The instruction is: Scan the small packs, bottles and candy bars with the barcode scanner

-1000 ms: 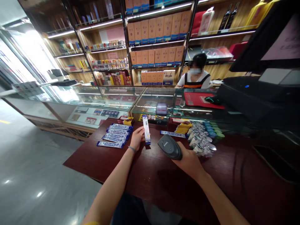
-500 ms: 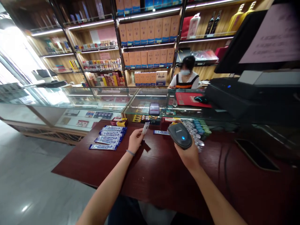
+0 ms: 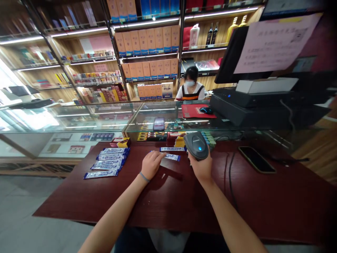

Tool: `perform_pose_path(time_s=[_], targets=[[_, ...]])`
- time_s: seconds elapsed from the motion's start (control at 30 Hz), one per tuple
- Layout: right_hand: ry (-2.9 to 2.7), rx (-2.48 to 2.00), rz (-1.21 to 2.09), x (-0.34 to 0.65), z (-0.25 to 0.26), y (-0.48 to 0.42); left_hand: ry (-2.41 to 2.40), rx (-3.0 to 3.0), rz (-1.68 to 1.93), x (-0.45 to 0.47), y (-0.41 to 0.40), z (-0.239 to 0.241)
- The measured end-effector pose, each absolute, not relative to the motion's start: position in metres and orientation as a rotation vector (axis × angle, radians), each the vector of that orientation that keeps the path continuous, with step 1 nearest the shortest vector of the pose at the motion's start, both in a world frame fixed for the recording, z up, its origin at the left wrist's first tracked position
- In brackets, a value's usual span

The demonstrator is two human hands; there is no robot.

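My left hand [image 3: 152, 165] is closed on one end of a slim blue-and-white packet [image 3: 172, 157], held level low over the table; its grip is partly hidden under the fingers. A second such packet [image 3: 172, 149] lies just beyond it. My right hand [image 3: 202, 168] is wrapped around the handle of a dark barcode scanner [image 3: 197, 144] with a lit blue light, its head tilted up beside the packets. Left of my left hand, several matching packets [image 3: 107, 163] lie in an overlapping row.
Red-and-yellow boxes [image 3: 120, 142] stand along the back of the dark red table [image 3: 158, 214]. A phone [image 3: 256, 159] and a cable [image 3: 231, 175] lie on the right. Beyond is a glass display counter [image 3: 110, 117] with a monitor [image 3: 231, 52]; a person [image 3: 192, 89] sits behind it.
My left hand has lowered and turned the packet from upright to level, near the second packet. The scanner remains in my right hand. The view has swung to the right.
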State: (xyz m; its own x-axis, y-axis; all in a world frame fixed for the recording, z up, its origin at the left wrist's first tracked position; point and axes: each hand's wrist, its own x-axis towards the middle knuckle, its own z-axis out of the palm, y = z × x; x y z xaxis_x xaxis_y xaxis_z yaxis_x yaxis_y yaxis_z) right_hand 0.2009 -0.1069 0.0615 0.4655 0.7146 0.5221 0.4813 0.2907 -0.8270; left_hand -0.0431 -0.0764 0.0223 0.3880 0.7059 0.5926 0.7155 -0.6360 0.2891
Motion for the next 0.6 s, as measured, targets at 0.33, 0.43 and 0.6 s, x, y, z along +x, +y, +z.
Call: perform_pose_path(time_s=[0.33, 0.43, 0.6], targets=[[-1.079, -1.290, 0.238, 0.208, 0.062, -0.101, -1.506, -2.518, -0.552, 0.019, -0.048, 0.016], [-1.073, -1.321, 0.225, 0.208, 0.062, -0.100, -1.538, -2.490, -0.492, 0.031, -0.037, 0.013], [-1.046, -1.364, 0.204, 0.208, 0.059, -0.099, -1.568, -2.514, -0.457, 0.036, -0.027, 0.006]])
